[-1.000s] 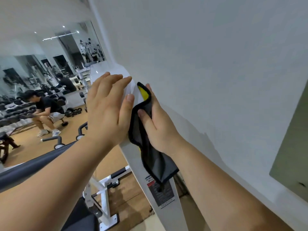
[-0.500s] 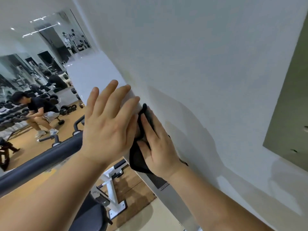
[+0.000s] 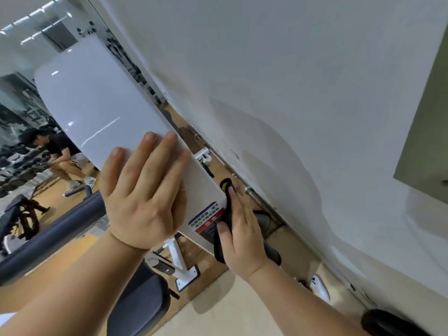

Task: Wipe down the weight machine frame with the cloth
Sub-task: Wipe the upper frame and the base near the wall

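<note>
Through the head camera I look down along the white frame (image 3: 97, 105) of the weight machine. It leans across the middle of the view, just beside a pale wall (image 3: 303, 81).

The left hand (image 3: 145, 197) lies flat on the wide front of the frame. Its fingers are straight and spread a little, and it holds nothing.

The right hand (image 3: 244, 238) is lower down, at the right edge of the frame. It presses the cloth (image 3: 219, 251) against that edge. The fingers lie straight along the side and the thumb sits on the front. The cloth is black, with a bit of yellow showing at the top by the fingertips. More of it hangs out under the palm. A sticker (image 3: 206, 220) in blue, red and black is on the frame, touching the cloth.

Below the left arm I see a long dark padded bar (image 3: 48, 236) and a black seat (image 3: 140, 304). The floor (image 3: 218, 306) is tan. Far off on the left a person (image 3: 60, 151) in a black shirt bends forward.
</note>
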